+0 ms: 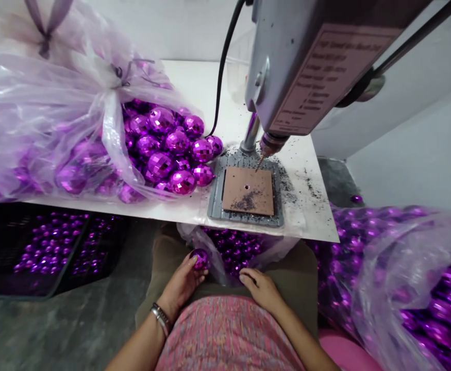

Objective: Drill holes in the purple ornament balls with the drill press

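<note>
My left hand (pixel 184 282) is closed around a shiny purple faceted ball (pixel 200 259), thumb on top, just above my lap. My right hand (pixel 262 288) rests by the right side of an opened plastic bag (pixel 213 250) between my legs. Its fingers are loosely curled, with a gap between them and the thumb, and no object shows in it. Many small purple balls (pixel 236 252) fill that bag. Ahead on the table stands a bench drill (pixel 287 77). Its bit (pixel 260 164) is over a brown board (pixel 248 180) with a hole and dark shavings.
A clear bag (pixel 47 123) spills purple balls (pixel 177 141) on the white table's (pixel 314 206) left. Under it, a black crate (pixel 55 288) holds more balls. Another large bag of balls (pixel 383 247) stands at right. A black cable (pixel 225 56) hangs behind the drill.
</note>
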{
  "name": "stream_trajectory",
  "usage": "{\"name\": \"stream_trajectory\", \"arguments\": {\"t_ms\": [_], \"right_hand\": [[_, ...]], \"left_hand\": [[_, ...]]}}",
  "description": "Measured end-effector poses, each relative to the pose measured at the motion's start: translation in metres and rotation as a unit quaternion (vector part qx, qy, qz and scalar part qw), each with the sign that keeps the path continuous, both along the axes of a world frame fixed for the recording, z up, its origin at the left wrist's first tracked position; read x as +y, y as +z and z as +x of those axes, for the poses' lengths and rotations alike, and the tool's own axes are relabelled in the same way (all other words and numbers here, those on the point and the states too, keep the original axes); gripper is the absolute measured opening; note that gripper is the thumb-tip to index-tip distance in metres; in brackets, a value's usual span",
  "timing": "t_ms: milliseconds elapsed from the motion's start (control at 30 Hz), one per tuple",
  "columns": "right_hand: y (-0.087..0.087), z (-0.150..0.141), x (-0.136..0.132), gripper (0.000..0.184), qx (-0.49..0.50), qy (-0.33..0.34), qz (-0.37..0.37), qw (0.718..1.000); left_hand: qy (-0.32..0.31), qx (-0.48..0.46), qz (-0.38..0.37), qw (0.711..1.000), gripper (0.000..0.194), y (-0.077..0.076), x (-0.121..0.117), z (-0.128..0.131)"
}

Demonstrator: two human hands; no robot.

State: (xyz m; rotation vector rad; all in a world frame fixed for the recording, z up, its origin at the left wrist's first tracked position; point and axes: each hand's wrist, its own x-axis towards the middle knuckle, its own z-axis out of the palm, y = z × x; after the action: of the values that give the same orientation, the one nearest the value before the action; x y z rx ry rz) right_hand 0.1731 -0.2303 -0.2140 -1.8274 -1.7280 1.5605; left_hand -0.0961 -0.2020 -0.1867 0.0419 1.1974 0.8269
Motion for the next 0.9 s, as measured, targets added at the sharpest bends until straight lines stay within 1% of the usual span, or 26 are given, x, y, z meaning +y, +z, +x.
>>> {"name": "stream_trajectory", "arguments": {"t_ms": [67, 167, 233, 300, 367, 433, 533, 600, 633, 733, 767, 833, 900], "right_hand": [[0.000, -0.001, 0.000, 0.054, 0.003, 0.004, -0.031, 1.000], [-0.001, -0.001, -0.002, 0.055, -0.001, 0.003, -0.052, 0.999], [-0.001, -0.001, -0.002, 0.055, -0.006, 0.003, -0.051, 0.999], [-0.003, 0.000, -0.002, 0.054, -0.011, 0.008, -0.036, 0.999], [-0.005, 0.001, -0.001, 0.053, -0.016, 0.017, -0.002, 1.000], [-0.007, 0.000, -0.001, 0.051, -0.025, 0.028, 0.052, 0.998], [-0.001, -0.002, -0.001, 0.047, -0.048, 0.040, 0.178, 0.982], [0.013, -0.003, 0.002, 0.043, -0.071, 0.045, 0.285, 0.955], [0.023, -0.002, 0.005, 0.042, -0.084, 0.047, 0.342, 0.935], [0.065, 0.004, 0.029, 0.040, -0.127, 0.048, 0.499, 0.856], [0.080, 0.008, 0.041, 0.042, -0.143, 0.045, 0.541, 0.828], [0.109, 0.015, 0.067, 0.046, -0.179, 0.037, 0.600, 0.778], [0.132, 0.020, 0.092, 0.046, -0.210, 0.031, 0.638, 0.740]], "left_hand": [[0.011, -0.002, -0.009, 1.000, 0.052, -0.001, 0.000, -0.001], [0.032, -0.014, -0.024, 0.999, 0.051, -0.003, -0.002, -0.002], [0.047, -0.026, -0.032, 0.998, 0.050, -0.005, -0.003, -0.003], [0.056, -0.032, -0.040, 0.997, 0.047, -0.008, -0.004, -0.004], [0.060, -0.030, -0.045, 0.997, 0.044, -0.010, -0.005, -0.004], [0.060, -0.025, -0.049, 0.997, 0.042, -0.011, -0.004, -0.004], [0.063, -0.023, -0.052, 0.996, 0.038, -0.009, -0.002, -0.003], [0.066, -0.019, -0.058, 0.996, 0.032, -0.007, 0.000, -0.002], [0.067, -0.017, -0.060, 0.996, 0.028, -0.006, 0.001, -0.001], [0.070, -0.016, -0.062, 0.995, 0.015, -0.002, 0.002, 0.000], [0.073, -0.017, -0.061, 0.995, 0.011, -0.001, 0.002, 0.000], [0.081, -0.019, -0.063, 0.995, 0.005, 0.001, 0.002, 0.000], [0.086, -0.020, -0.065, 0.994, 0.004, 0.003, 0.002, -0.001]]}}
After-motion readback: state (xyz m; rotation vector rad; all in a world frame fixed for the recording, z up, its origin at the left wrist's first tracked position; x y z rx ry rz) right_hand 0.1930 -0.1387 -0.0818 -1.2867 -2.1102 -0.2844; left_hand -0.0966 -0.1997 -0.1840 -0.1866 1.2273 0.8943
